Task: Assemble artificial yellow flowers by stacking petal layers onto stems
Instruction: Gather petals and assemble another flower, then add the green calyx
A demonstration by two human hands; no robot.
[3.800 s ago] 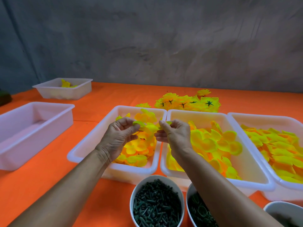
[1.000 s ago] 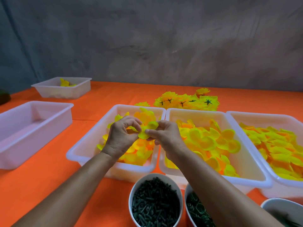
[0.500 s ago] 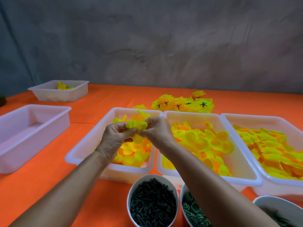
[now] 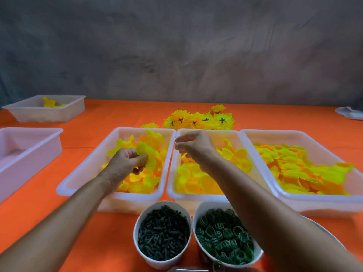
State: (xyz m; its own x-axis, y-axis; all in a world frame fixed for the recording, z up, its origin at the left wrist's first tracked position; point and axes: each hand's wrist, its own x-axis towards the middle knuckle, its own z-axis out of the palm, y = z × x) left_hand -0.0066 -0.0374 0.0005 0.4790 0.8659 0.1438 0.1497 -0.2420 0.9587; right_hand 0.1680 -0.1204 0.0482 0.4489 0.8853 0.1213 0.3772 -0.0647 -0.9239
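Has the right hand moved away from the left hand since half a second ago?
Yes. The right hand has pulled rightward, now over the middle white plastic tray, while the left hand holds yellow fabric petals.

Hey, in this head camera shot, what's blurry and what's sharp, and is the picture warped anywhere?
Head view: the right hand is motion-smeared, so whether its fingers hold anything is unclear; the left hand gripping a yellow petal layer is sharper; the cup of dark green stems is crisp. Wide-angle bending curves the right-most tray and table edges. Light is soft, no harsh glare.
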